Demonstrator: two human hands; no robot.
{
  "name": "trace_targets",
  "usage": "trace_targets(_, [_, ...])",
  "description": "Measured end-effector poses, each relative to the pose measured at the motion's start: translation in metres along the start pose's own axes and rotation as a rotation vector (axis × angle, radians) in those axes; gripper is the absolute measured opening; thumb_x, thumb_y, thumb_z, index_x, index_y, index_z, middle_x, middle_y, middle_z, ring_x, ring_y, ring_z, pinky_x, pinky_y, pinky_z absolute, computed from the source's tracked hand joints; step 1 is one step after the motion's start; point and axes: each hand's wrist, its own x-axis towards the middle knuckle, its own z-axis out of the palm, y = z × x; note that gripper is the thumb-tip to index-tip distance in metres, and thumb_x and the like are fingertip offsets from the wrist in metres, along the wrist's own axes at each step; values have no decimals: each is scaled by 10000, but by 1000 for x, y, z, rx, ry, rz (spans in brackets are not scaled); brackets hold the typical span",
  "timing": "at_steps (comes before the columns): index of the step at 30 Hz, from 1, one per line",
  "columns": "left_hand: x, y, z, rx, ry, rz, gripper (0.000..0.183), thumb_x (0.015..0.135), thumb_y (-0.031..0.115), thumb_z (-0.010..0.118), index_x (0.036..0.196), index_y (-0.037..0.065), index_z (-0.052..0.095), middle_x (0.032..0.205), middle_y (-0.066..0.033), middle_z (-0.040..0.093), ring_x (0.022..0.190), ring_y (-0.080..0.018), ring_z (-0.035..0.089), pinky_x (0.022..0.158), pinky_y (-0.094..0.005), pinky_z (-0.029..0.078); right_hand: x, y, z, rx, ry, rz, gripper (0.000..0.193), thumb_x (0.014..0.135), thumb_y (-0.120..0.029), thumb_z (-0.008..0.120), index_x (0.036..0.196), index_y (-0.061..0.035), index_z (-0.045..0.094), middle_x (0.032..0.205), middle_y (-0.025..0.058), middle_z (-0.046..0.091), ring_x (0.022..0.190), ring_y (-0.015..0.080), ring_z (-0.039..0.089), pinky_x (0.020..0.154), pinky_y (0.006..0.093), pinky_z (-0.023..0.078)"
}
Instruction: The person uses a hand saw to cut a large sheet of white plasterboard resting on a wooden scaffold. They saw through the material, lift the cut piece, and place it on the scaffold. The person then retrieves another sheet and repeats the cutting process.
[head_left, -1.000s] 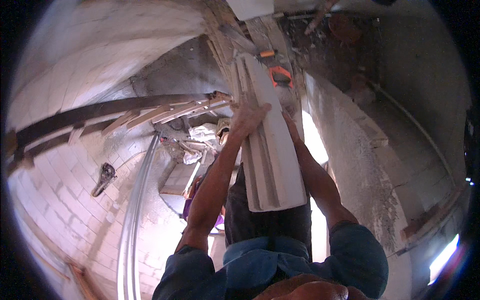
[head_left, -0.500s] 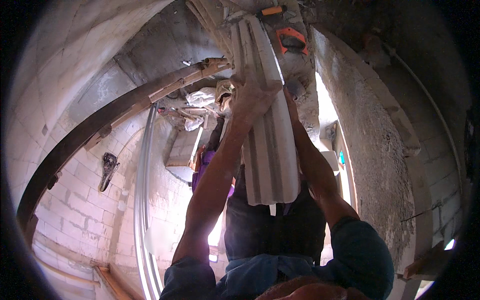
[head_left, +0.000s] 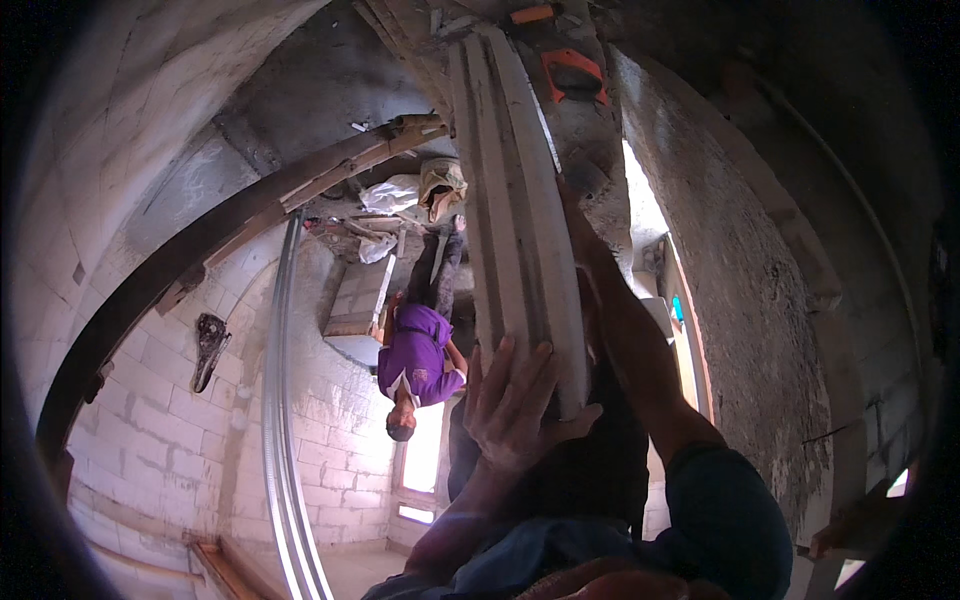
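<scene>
A long, pale, grooved moulding (head_left: 518, 210) stretches from my body toward the far top of the view. My left hand (head_left: 510, 405) lies at its near end, fingers spread over the grooved face and thumb reaching past the end's right corner. Along the right edge, farther up, my right hand (head_left: 570, 198) grips the moulding; most of its fingers are hidden. The moulding's far end rests on or close to a dusty surface, where a saw with an orange handle (head_left: 575, 78) lies just right of it.
An orange-handled tool (head_left: 533, 14) lies beyond the saw. A person in a purple shirt (head_left: 418, 345) is to the left. A curved dark beam (head_left: 190, 250) and upright metal profiles (head_left: 280, 400) stand on that side. A rough wall edge (head_left: 740, 260) runs along the right.
My left hand has moved from across the moulding's middle down to its near end. The moulding has shifted slightly left in view. The purple-shirted person has come into fuller view.
</scene>
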Motion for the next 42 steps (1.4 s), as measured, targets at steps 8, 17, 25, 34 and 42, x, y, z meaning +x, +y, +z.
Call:
trace_targets(8, [1,-24,-7,52,80,37,664,797,669,686,1068,64,734,1070,-77,751,1147,-381,665,1038,-599,477,223,-25,-30,-652,617,-698,372,923,-213,570,1264,-64,568,1204,227,583,1096,409,576,920,508,484])
trace_targets(17, [-5,-43,-18,-48,112,-148,643,850,705,568,960,101,759,1125,-56,733,1190,-386,634,1062,-630,454,306,-51,2,-802,621,-796,377,847,-152,632,1221,-115,600,1147,105,642,1105,306,602,939,447,476])
trace_targets(25, [-10,-64,-20,-116,181,-13,669,856,712,561,985,85,756,1129,-61,737,1198,-381,633,1061,-617,464,246,-39,-25,-194,-39,-840,497,873,-158,674,1334,-46,524,1247,205,588,1213,348,588,968,420,489])
trace_targets(34, [-16,-70,-16,-98,207,64,634,908,632,574,976,20,725,1148,-156,724,1200,-399,631,1024,-569,500,111,-77,-66,522,223,-389,344,928,-356,743,998,-31,655,789,-8,565,723,82,509,631,288,437])
trace_targets(42, [-12,-44,-24,-215,152,-95,459,742,404,843,1018,70,689,1305,-93,664,1293,-378,567,1038,-574,468,-89,-14,-140,244,426,-230,267,956,-276,697,962,-16,639,746,4,558,705,110,512,625,307,436])
